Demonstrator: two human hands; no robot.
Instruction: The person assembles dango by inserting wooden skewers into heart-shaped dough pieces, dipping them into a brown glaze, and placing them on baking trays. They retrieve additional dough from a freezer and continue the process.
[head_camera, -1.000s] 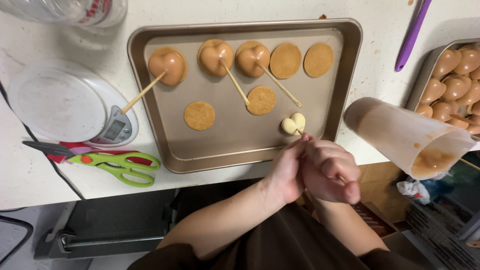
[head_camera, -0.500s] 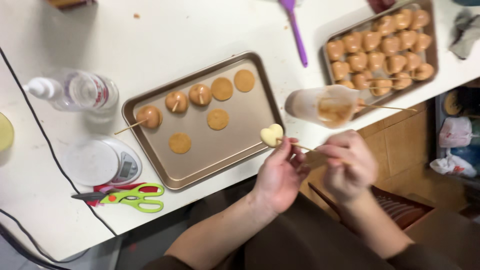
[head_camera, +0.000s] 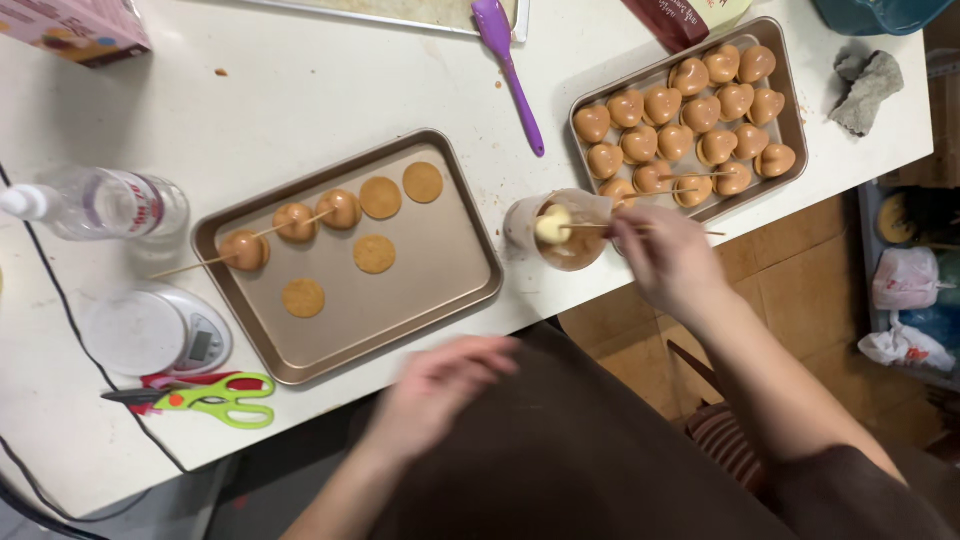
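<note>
since half a second ago the pale heart on its stick (head_camera: 553, 224) has moved from over the tray edge to the mouth of the cup of caramel coating (head_camera: 562, 232), and the left hand (head_camera: 440, 385) has let go, now blurred and loosely spread near the lap. right hand (head_camera: 665, 258) fingers pinch the thin skewer. heart looks light, small, cream-coloured, probably fragile on its stick; best held by the skewer well back from it. beside the cup, a baking tray (head_camera: 455, 290) carries coated hearts and flat discs on the white worktop (head_camera: 300, 90).
</note>
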